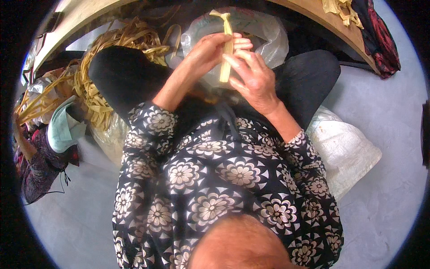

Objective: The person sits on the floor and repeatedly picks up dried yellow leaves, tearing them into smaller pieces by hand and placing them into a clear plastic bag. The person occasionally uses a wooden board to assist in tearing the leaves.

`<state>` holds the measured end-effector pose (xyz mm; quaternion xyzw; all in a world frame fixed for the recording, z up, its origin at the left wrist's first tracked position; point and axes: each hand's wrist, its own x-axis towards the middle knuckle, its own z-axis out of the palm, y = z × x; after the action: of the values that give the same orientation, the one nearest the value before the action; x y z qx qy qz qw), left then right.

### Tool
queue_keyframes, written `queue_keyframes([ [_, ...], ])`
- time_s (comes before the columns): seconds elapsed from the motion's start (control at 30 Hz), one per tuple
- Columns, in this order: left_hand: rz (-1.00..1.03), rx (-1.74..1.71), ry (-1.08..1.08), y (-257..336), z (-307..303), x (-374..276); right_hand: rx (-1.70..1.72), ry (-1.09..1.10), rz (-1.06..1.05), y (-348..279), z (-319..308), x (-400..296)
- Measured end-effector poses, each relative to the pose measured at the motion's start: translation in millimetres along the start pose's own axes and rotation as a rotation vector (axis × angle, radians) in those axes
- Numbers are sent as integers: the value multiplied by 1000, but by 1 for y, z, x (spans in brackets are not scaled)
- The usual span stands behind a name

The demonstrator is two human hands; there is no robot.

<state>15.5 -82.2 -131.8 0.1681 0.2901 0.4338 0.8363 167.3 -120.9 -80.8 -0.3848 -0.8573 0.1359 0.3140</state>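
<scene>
A pale yellow strip of dried plant fibre (225, 72) stands lengthwise between my hands, with a small knot or fold at its far end. My left hand (210, 50) pinches the strip around its middle, thumb on top. Lower down, the fingers of my right hand (253, 75) touch the strip from the right side; its thumb lies near the lower end. Beneath both hands, a translucent plastic bag (277, 37) lies open between my bent knees. Its contents are mostly hidden by my hands.
Long tan fibre strips (134, 37) are heaped by my left knee, above a plastic sack (111, 141). A wooden board edge (336, 23) curves ahead, holding yellow strips (346, 13) and dark red cloth (386, 47). A white sack (349, 144) lies right. Another person's sleeve (40, 171) is at left.
</scene>
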Motion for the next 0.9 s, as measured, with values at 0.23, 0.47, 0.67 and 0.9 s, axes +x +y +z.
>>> queue_keyframes([
  [0.23, -35, 143, 85, -4, -5, -2, 206, 108, -68, 18, 9, 13],
  [0.47, 62, 899, 52, -8, 4, -4, 250, 81, 173, 35, 19, 25],
  [0.67, 411, 1431, 266, -10, 18, -9, 294, -19, 564, 46, 26, 8],
  [0.9, 958, 1462, -84, 10, 11, -1, 1185, -229, 839, 54, 9, 7],
])
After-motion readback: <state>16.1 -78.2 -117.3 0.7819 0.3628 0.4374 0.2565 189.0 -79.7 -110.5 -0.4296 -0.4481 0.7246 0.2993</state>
